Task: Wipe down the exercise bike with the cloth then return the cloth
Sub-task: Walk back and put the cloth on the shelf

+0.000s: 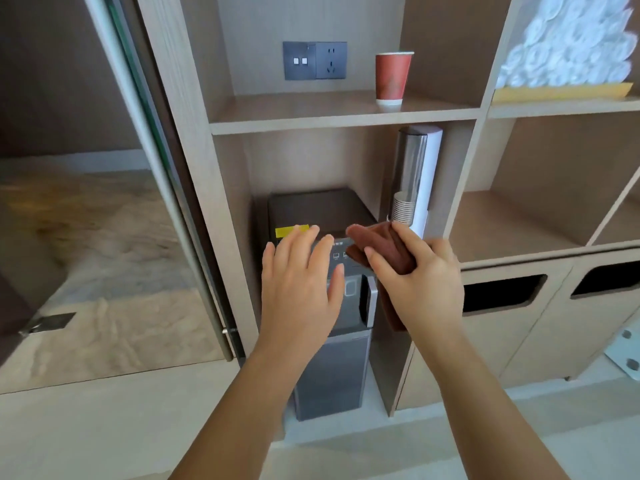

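We stand at a pale wood-grain shelving unit [346,124], and no exercise bike is in view, so no wiping is going on here. Our right hand [426,282] grips the cloth [384,247], fingers curled round a bunched fold, just above the front right corner of the water dispenser [311,206]. One tail hangs down below the wrist beside the machine. Our left hand [298,282] is open, fingers spread and straight, hovering over the dispenser's top; whether it touches we cannot tell.

We judge this to be the storage end of the job, either fetching the cloth or bringing it back, and the view does not settle which. Either way the cloth is in hand and not laid down.

The cloth is rust-brown, soft and slightly napped, and falls into thick folds. The dispenser is a boxy dark cabinet with a matt top, a strip of yellow tape [291,231] and a grey lower panel. Beside it stands a shiny metal tube [417,168] with stacked ribbed paper cups [401,207] at its foot. A red paper cup [393,77] stands on the shelf above, near a grey socket plate [315,60]. Rolled white towels [571,46] are piled at the upper right.
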Tool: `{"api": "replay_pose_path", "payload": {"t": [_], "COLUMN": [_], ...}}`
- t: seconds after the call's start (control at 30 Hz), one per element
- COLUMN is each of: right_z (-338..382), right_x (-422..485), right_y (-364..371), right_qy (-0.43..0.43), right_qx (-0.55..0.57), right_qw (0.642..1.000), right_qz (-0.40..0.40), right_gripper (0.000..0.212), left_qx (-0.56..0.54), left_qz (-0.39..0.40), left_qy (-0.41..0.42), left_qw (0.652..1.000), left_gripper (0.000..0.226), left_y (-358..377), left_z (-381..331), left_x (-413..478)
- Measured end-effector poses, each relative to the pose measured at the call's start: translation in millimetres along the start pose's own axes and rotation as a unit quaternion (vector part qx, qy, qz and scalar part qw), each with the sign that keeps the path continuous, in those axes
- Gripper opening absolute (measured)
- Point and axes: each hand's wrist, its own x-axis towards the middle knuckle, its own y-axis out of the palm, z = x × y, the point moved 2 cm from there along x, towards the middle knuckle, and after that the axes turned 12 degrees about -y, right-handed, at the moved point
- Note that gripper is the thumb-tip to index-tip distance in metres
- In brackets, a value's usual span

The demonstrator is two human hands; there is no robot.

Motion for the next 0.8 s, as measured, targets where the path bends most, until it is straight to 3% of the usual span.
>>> {"api": "replay_pose_path", "payload": {"t": [0.3,0.6,0.8], "right_z": [29,34,43], "right_x": [132,216,276], "right_y": [66,86,100], "right_qy": [-0.027,-0.062,-0.091], "right_qx": [0.010,-0.009,-0.058], "right_qw": [0.996,0.991,0.989], "right_qz": [-0.080,-0.116,-0.098], "right_gripper": [0.062,0.058,0.057], "left_qx": [-0.003,0.009,0.044], "left_qz": [-0.071,-0.104,-0.134], "left_qy": [0.085,0.098,0.088], "left_qw": [0.994,0.990,0.986], "left_gripper": [0.034,0.036,0.036], "left_y": [14,29,31], "left_z": [37,35,32], "left_x": [151,233,272]}}
